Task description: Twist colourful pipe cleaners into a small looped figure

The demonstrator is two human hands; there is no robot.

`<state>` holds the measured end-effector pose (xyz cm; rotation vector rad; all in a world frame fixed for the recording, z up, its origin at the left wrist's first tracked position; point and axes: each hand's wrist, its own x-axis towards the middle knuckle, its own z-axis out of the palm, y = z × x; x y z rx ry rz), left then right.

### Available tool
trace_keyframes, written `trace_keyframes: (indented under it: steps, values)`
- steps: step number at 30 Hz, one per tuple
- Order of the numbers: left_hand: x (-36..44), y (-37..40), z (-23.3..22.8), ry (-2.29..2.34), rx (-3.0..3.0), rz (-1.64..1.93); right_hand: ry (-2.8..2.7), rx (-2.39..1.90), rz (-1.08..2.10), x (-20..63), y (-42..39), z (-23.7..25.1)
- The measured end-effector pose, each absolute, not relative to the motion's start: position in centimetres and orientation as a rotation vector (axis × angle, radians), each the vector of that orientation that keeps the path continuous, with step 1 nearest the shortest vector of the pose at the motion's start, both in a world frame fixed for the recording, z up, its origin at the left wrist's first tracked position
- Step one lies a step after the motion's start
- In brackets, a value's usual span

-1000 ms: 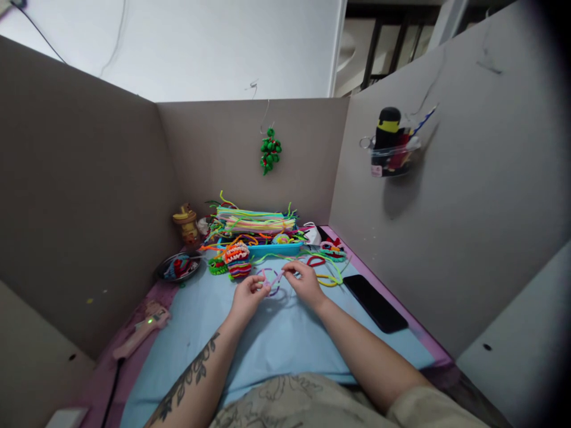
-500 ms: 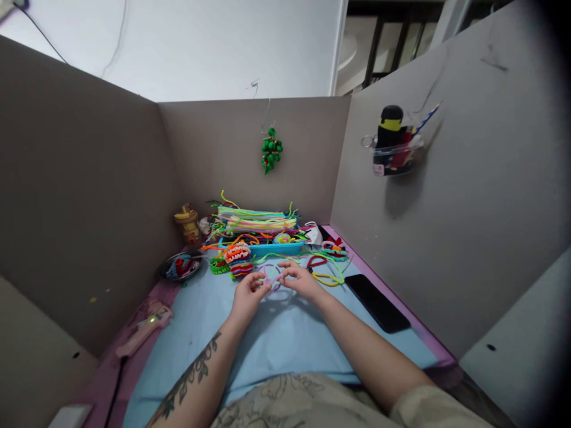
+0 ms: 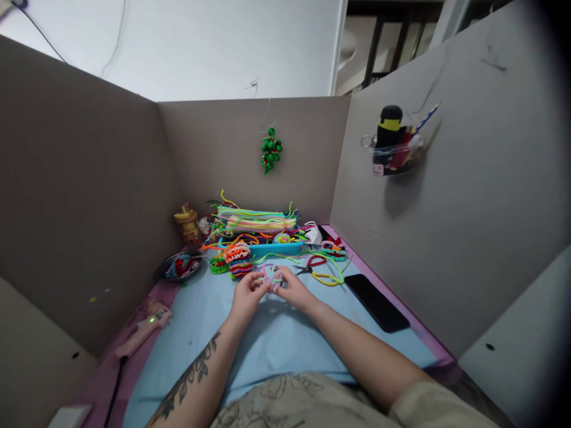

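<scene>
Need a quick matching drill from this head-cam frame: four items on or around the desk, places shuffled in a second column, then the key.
Things:
1. phone
2. green ornament
3. clear cup
4. metal dish

Places:
A. hanging on the back wall
B. fixed to the right wall
C. at the left wall's foot, at the edge of the blue mat
D. flat on the blue mat, right of the hands

Pairs: 1-D, 2-A, 3-B, 4-C

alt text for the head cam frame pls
Left hand and right hand pinch a lilac pipe-cleaner piece above a blue mat. Behind lie a pipe-cleaner pile, right a black phone.
</scene>
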<state>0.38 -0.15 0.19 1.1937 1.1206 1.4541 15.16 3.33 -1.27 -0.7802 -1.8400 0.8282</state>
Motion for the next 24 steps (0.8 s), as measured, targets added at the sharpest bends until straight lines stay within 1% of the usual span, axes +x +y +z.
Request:
trace_keyframes:
  steps: [2, 6, 11, 16, 19, 21, 24]
  values:
    - [0.4, -0.2, 0.3, 1.121, 1.177, 1.456, -1.785, -0.808, 0.779, 15.0, 3.0, -1.2]
    - [0.5, -0.4, 0.6, 1.102, 1.149, 1.449, -1.686, -0.877, 0.551, 15.4, 2.6, -0.5]
    - [0.3, -0.3, 0.4, 1.128, 1.171, 1.473, -1.889, -0.762, 0.37, 15.8, 1.7, 0.3]
    - [0.1, -0.3, 0.3, 1.146, 1.212, 1.546, -2.205, -0.476, 0.378, 14.8, -0.4, 0.5]
    - [0.1, -0.4, 0.4, 1.159, 1.215, 1.562, -2.285, -0.336, 0.413, 14.4, -1.2, 0.5]
    - [0.1, -0.4, 0.5, 1.154, 1.21, 1.555, -2.239, -0.344, 0.448, 14.5, -1.1, 0.5]
    - [0.1, -0.3, 0.3, 1.13, 1.209, 1.528, -2.05, -0.481, 0.526, 14.9, -0.3, 0.4]
